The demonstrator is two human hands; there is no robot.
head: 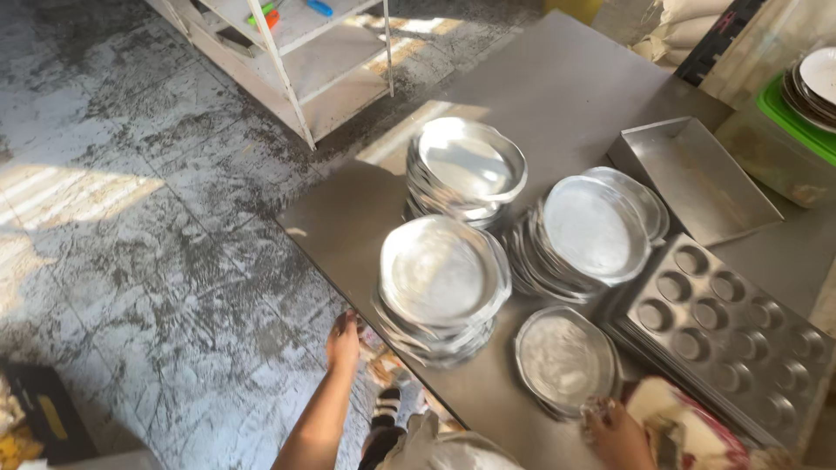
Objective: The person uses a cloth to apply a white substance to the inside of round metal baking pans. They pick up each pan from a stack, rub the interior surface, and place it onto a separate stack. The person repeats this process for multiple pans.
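Note:
Stacks of round metal plates stand on a grey metal table (557, 96). My left hand (343, 341) rests at the table's near edge, fingers curled, close to the bottom of the nearest tall plate stack (442, 277). My right hand (615, 430) touches the near rim of a low plate stack (564, 359) at the front. It is not clear whether either hand is gripping anything. Two more stacks stand behind: one at the back (468, 165) and a leaning one (592, 231) to its right.
A muffin tray (730, 335) lies at the right of the table, a rectangular metal pan (692, 178) behind it. A green crate with plates (805, 96) sits at far right. A white shelf rack (296, 52) stands on the stained floor (131, 218).

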